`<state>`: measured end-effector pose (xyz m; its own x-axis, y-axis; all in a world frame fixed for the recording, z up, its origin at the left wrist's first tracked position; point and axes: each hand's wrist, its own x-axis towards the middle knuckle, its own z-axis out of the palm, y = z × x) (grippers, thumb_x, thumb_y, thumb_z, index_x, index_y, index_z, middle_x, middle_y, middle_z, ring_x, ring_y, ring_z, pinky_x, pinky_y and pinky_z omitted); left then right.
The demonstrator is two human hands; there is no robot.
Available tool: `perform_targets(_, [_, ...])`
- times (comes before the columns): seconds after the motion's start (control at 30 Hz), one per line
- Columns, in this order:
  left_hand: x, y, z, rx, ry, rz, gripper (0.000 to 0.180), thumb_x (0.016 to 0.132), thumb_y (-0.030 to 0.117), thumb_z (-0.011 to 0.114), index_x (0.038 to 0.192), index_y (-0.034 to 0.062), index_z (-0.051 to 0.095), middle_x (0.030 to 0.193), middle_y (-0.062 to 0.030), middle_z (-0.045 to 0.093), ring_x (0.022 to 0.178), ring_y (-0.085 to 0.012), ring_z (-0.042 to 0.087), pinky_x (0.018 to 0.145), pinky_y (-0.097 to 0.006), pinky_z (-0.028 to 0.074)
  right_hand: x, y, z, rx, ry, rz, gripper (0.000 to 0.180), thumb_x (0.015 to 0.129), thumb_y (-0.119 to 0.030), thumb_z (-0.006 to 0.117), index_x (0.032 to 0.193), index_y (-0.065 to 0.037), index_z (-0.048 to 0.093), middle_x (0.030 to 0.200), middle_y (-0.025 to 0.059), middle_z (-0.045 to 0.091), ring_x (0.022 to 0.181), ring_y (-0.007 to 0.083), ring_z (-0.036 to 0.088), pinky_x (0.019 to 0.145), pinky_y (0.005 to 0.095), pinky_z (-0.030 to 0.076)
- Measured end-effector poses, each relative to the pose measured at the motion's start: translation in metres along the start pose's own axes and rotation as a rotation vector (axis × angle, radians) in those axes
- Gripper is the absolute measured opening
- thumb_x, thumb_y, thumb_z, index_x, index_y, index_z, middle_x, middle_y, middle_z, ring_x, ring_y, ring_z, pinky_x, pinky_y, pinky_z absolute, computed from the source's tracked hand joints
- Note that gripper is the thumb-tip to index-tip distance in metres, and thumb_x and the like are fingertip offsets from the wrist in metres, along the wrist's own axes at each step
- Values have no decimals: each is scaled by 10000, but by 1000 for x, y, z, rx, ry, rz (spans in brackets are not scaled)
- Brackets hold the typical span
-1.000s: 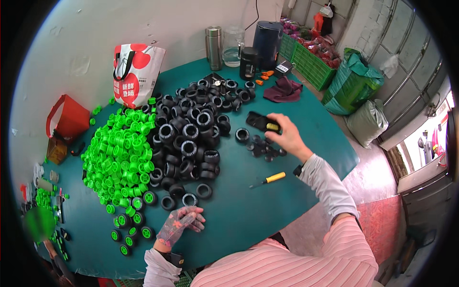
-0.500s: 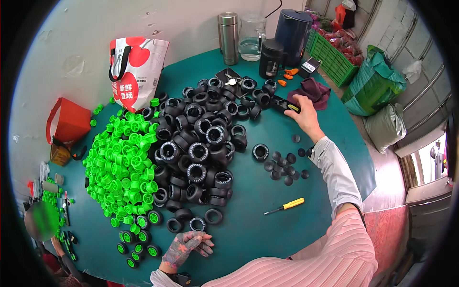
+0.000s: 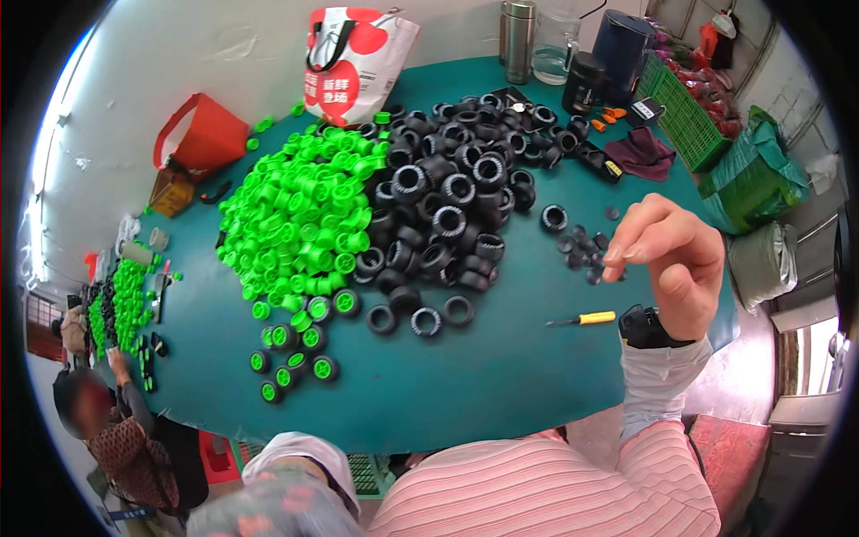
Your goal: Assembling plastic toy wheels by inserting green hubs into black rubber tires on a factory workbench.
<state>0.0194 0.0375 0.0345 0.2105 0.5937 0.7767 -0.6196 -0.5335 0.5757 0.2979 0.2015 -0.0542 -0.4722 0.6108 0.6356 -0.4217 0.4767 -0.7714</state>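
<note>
My right hand (image 3: 671,264) is bare and raised over the right part of the table, fingers loosely bent and thumb apart, with nothing visible between them. Small dark discs (image 3: 582,246) lie below and beside it, partly hidden by the fingers. Close by is a yellow-handled screwdriver (image 3: 595,319). My left hand (image 3: 268,506), in a patterned glove, is smeared by motion at the lower edge, off the table's front. A heap of black tyres (image 3: 447,192) fills the middle, against a pile of bright green wheel rims (image 3: 295,210). Several assembled wheels (image 3: 284,376) lie in front.
Behind stand a cherry-print bag (image 3: 358,67), a steel flask (image 3: 519,45), a glass jug (image 3: 550,58) and a dark kettle (image 3: 622,58). A black device (image 3: 598,163) lies by a purple cloth (image 3: 640,152). Another person (image 3: 112,421) sits at far left.
My right hand has let go of the black device by the cloth and come back toward me, raised. My left hand has withdrawn from the tyres to the lower edge. The view has shifted.
</note>
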Motion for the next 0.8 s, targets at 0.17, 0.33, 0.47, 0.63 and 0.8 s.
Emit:
perform_targets(0.17, [-64, 45, 18, -67, -96, -60, 114, 936, 44, 599, 878, -8, 683, 940, -109, 680, 844, -253, 713, 696, -396, 577, -38, -24, 73, 133, -64, 157, 212, 978, -142, 641, 1038, 56, 685, 1027, 186, 679, 878, 219, 658, 786, 328, 531])
perform_targets(0.33, [-175, 60, 32, -178, -321, -175, 208, 983, 142, 552, 1008, -56, 609, 864, -130, 615, 749, -291, 647, 744, -322, 536, -80, -25, 135, 138, -56, 281, 193, 1018, -165, 612, 1025, 17, 678, 1039, 114, 697, 871, 170, 657, 799, 307, 522])
perform_targets(0.47, [-212, 12, 13, 239, 544, -476, 290, 1015, 203, 602, 1190, -28, 621, 1148, -201, 667, 1037, -311, 677, 919, -388, 531, -121, 11, 164, 295, 57, 414, 223, 1039, -226, 601, 1035, -12, 662, 1007, 101, 712, 827, 160, 674, 794, 310, 537])
perform_targets(0.63, [-290, -44, -39, -116, 780, -609, 333, 1001, 218, 644, 1252, 2, 605, 1212, -184, 679, 1103, -306, 685, 970, -414, 545, -157, 55, 204, 459, 125, 624, 248, 1044, -247, 584, 1085, -11, 649, 1038, 113, 710, 913, 198, 708, 818, 319, 554])
perform_targets(0.8, [-311, -86, -66, -246, 788, -692, 292, 999, 212, 650, 1205, 6, 640, 1166, -156, 700, 1048, -278, 703, 895, -373, 566, -162, 111, 206, 511, 111, 720, 267, 1046, -259, 570, 1136, -20, 646, 1081, 113, 707, 933, 192, 708, 837, 322, 560])
